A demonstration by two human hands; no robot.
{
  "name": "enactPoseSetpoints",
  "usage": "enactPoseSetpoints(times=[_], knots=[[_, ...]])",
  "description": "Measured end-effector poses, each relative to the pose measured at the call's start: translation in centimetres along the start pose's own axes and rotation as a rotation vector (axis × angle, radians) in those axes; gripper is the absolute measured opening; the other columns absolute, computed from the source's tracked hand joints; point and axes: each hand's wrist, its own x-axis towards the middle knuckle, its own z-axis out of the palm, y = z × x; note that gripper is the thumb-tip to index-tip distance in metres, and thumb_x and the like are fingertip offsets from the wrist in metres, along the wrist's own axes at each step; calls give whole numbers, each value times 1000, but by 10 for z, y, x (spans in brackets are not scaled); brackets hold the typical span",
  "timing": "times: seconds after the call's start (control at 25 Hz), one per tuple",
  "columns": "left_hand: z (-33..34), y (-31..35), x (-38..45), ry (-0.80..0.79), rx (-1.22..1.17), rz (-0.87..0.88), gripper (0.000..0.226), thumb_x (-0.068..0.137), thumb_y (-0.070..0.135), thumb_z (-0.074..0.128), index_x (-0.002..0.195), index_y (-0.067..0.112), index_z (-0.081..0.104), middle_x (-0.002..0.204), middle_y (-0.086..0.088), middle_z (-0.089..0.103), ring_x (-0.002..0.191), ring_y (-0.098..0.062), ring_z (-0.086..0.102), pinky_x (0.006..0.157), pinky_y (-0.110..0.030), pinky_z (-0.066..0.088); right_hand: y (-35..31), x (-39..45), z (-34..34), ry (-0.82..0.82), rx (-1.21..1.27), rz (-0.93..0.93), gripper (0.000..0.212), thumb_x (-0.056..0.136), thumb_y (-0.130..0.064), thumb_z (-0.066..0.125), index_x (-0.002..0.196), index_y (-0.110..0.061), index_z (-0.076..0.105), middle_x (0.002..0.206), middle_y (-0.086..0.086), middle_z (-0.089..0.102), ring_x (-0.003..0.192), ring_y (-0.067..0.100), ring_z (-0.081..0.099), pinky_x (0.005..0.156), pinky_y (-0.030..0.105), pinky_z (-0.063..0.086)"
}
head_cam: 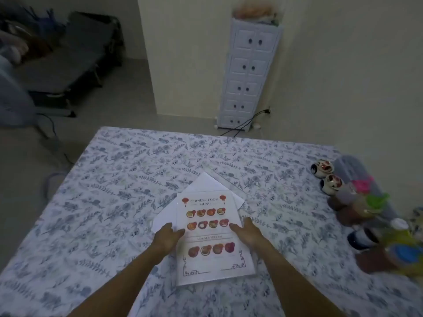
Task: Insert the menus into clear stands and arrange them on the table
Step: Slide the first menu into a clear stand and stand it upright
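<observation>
A Chinese food menu (pixel 212 236) with pictures of dishes lies flat in front of me on the floral-clothed table (pixel 114 179), apparently inside a clear stand whose edge shows at the bottom right (pixel 253 274). My left hand (pixel 168 236) rests on its left edge and my right hand (pixel 247 232) on its right edge, fingers spread on the sheet. Beneath it lie white sheets (pixel 206 181), turned at an angle. A second clear stand (pixel 231 179) seems to lie past them, hard to make out.
Condiment bottles and jars (pixel 366 202) with coloured lids crowd the table's right side, with two small patterned cups (pixel 327 175) behind them. A white drawer tower (pixel 247 72) stands at the wall beyond the table. A folding bed (pixel 75 58) is at far left.
</observation>
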Motion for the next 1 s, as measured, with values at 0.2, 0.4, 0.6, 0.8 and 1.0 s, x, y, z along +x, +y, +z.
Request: enactPoseSetpoints(times=[0.2, 0.4, 0.6, 0.8, 1.0], knots=[[-3, -9, 27, -97, -199, -53, 27, 92, 9, 59, 114, -6, 63, 113, -28, 68, 102, -44, 66, 93, -56, 53, 0, 21, 14, 113, 63, 90, 41, 91, -27, 61, 123, -1, 57, 120, 17, 66, 106, 31, 64, 86, 33, 51], [-11, -10, 23, -156, -215, -51, 17, 89, 9, 64, 101, -3, 62, 98, -21, 73, 88, -36, 71, 71, -42, 59, 1, 16, 11, 181, 88, 81, 33, 82, -21, 75, 110, -4, 70, 110, 17, 73, 96, 30, 69, 79, 29, 53], [-26, -11, 6, -270, -218, 6, 24, 81, 9, 74, 89, 3, 52, 96, -21, 75, 79, -28, 76, 59, -35, 62, 4, -4, -5, 112, 217, 40, 16, 75, -11, 80, 87, -11, 70, 107, 18, 74, 84, 26, 72, 70, 27, 57], [-29, 7, -13, -373, -236, 167, 29, 74, 9, 81, 88, 4, 55, 98, -24, 75, 88, -36, 74, 70, -46, 62, 14, -25, -41, 6, 341, -66, 21, 74, -4, 80, 87, -10, 65, 107, 18, 73, 83, 24, 72, 71, 35, 60], [15, 51, -22, -340, -251, 326, 30, 70, 7, 83, 73, 8, 54, 91, -13, 78, 84, -31, 76, 62, -38, 62, 37, -36, -96, 155, 384, -198, 40, 73, -2, 80, 110, -4, 67, 114, 14, 71, 94, 21, 70, 82, 38, 60]])
